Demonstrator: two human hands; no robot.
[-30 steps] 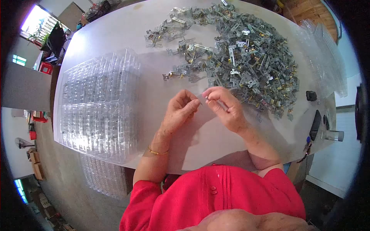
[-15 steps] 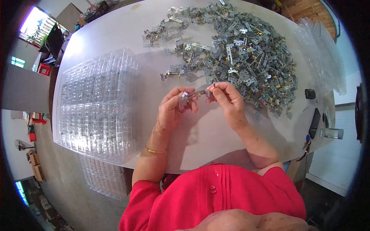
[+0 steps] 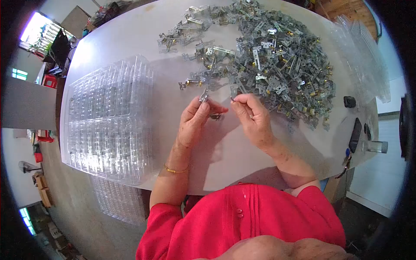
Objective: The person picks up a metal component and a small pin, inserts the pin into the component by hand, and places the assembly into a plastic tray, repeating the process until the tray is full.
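My left hand (image 3: 193,122) is closed around a small metal bracket (image 3: 203,97), whose silvery end sticks up above the thumb. Another end of metal shows below the fingers, over the tabletop. To its right, my right hand (image 3: 256,123) pinches thumb and forefinger together, with a tiny dark tip showing between them; I cannot tell what it is. A gap separates the two hands. Just beyond them, a large heap of metal brackets (image 3: 281,65) with brass-coloured bits spreads over the white table (image 3: 173,99).
Clear plastic trays (image 3: 108,125) filled with parts are stacked on the left, and another stack (image 3: 119,199) stands lower beside the table. Clear plastic sheets (image 3: 362,60) lie at the far right. A black case (image 3: 355,135) and a clear cylinder (image 3: 377,147) sit near the right edge.
The hands have moved apart; the bracket that spanned between them is now in my left hand only, tilted upright. My right fingers have come off its end.
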